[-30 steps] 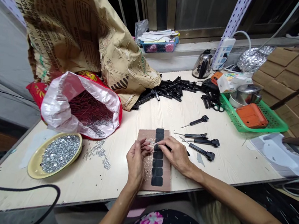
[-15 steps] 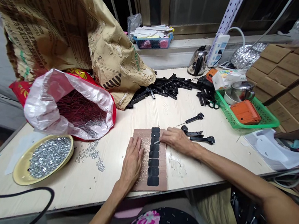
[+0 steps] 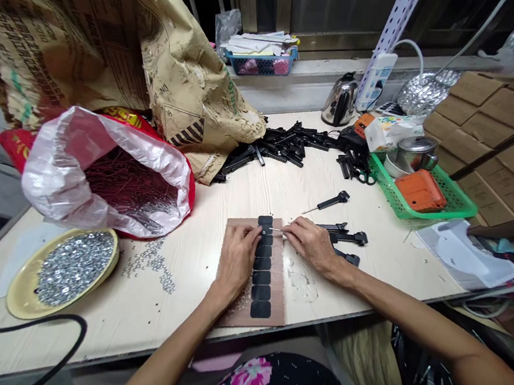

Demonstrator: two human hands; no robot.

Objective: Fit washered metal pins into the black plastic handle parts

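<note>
A brown board (image 3: pixel 232 319) lies near the table's front edge, with a column of black rounded pads (image 3: pixel 262 277) along it. My left hand (image 3: pixel 237 256) rests on the board's left side, thumb and fingers drawn together at an upper pad. Beside those fingertips is a small silver ring-like piece (image 3: pixel 264 232); whether they grip it is unclear. From the right, my right hand (image 3: pixel 309 243) pinches a thin metal pin (image 3: pixel 275 229) pointing left over the same pad. Several black plastic parts (image 3: pixel 349 236) lie by my right hand, and one with a thin metal tip (image 3: pixel 333 200) lies beyond.
At left stand a bag of thin dark-red and silver pins (image 3: pixel 131 186) and a yellow bowl (image 3: pixel 15 288) of small silver pieces, some scattered on the table. A paper sack (image 3: pixel 195 85), a heap of black parts (image 3: pixel 291 143), a kettle (image 3: pixel 341 100) and a green basket (image 3: pixel 451 210) stand behind.
My left hand has moved up the board, its flat fingers now drawn together at an upper pad. My right hand has shifted slightly right, and the pin shows more clearly.
</note>
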